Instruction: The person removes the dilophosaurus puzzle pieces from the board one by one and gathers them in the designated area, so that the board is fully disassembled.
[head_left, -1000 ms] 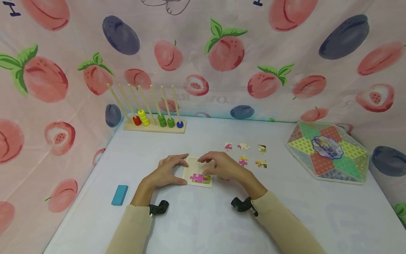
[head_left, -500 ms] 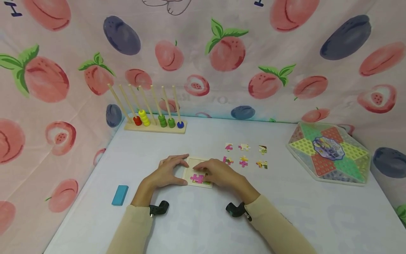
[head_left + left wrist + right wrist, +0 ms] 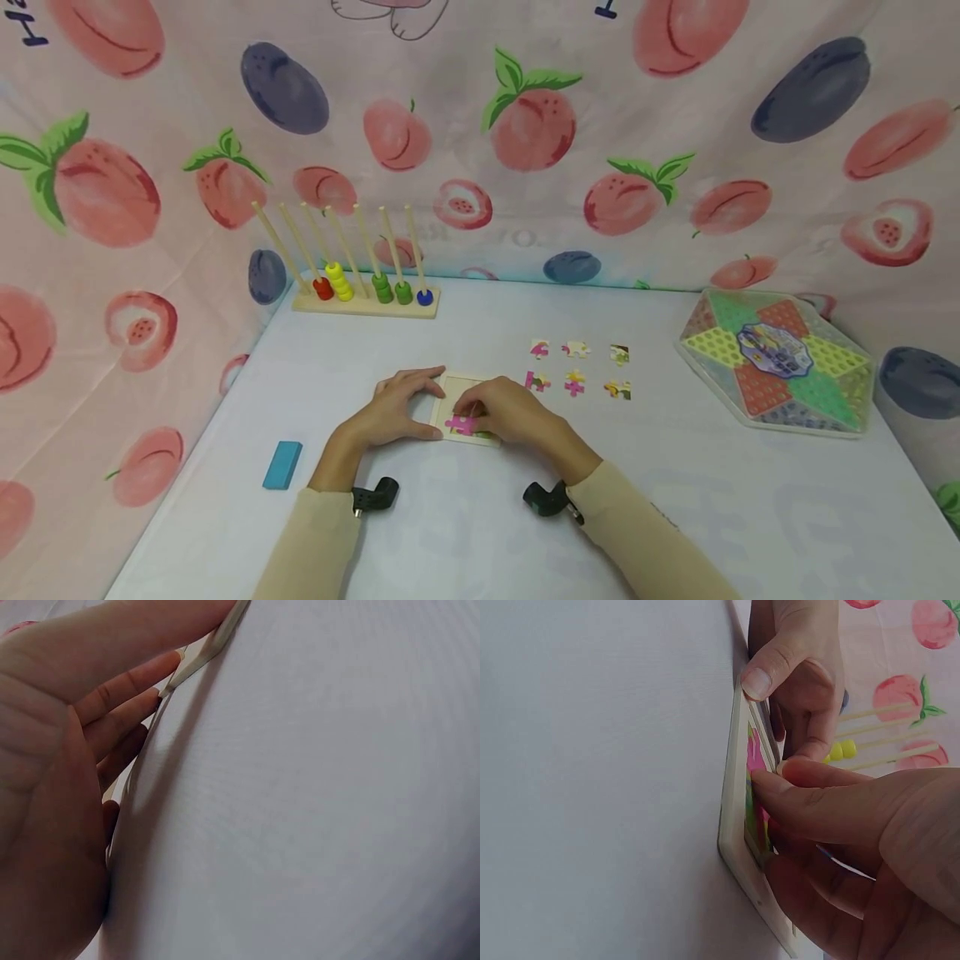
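A small wooden puzzle tray (image 3: 448,385) lies on the white table, with a pink jigsaw piece (image 3: 460,425) and some green-patterned puzzle in its lower part. My left hand (image 3: 396,406) holds the tray's left side, thumb at the near corner and index finger at the far one. Over the tray, my right hand (image 3: 513,410) has its fingers bent down and pinches at the pink piece. In the right wrist view the thumb (image 3: 780,787) touches the pink surface, while the other fingertips are partly hidden behind the tray's inside.
Several loose jigsaw pieces (image 3: 575,383) lie in two rows right of the tray. A wooden bead counting rack (image 3: 365,305) stands at the back left, a blue block (image 3: 282,465) lies at the left, and a hexagonal game board (image 3: 776,358) lies at the right.
My right hand has moved left and down over the tray, its fingers closing onto the pink piece, which has shifted slightly left. My left hand has stayed at the tray's edge.
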Tool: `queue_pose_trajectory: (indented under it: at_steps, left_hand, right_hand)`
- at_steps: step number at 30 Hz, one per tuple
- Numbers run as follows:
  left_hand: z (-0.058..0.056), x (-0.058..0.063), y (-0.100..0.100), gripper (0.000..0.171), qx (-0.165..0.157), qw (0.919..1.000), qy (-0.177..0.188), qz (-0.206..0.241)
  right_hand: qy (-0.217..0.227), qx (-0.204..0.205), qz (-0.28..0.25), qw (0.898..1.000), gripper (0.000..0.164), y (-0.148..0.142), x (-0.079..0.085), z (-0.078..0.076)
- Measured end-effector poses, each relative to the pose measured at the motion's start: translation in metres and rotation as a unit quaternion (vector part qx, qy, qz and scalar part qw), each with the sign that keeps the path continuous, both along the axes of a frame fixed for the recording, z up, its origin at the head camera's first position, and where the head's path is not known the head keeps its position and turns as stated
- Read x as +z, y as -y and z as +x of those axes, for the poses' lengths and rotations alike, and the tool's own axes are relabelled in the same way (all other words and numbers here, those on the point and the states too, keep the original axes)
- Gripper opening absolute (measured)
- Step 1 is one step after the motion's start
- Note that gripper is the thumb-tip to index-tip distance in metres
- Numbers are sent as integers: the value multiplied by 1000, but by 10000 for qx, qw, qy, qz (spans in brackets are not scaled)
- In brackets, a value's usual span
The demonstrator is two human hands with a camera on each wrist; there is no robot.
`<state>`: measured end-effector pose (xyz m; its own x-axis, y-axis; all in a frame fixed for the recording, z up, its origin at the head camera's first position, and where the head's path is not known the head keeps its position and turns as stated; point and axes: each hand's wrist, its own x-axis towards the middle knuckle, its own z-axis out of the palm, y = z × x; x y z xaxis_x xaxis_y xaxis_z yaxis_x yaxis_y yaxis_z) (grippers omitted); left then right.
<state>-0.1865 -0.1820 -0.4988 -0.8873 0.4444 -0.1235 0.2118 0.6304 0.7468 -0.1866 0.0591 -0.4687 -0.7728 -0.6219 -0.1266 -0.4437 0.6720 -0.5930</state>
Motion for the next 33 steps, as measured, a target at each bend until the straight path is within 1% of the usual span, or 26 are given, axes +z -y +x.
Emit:
queue_pose_trajectory:
  at_steps: [3,6,12,17,21,33]
  left_hand:
    - [0,-1,-1,46,14,10000,20,14]
    - [1,-2,-2,46,17,10000,13,62]
    - [1,-3,-3,47,3,10000,57,62]
    - [1,0,-1,47,87,9999,78,77]
    - [1,1,-1,47,63,9999,53,114]
    - [2,0,0,48,-9,9999,-9,143]
  right_hand:
    - [76,-52,109,9999,27,2,1,1]
    - [144,7,273,9995,30,3,2,1]
    - [205,114,478,9986,28,4,2,1]
    - [285,175,360,9988,26,6,3,0]
    - [396,214,268,9986,27,7,5,-1]
    - [648,263,55,9975,23,5,4,-4]
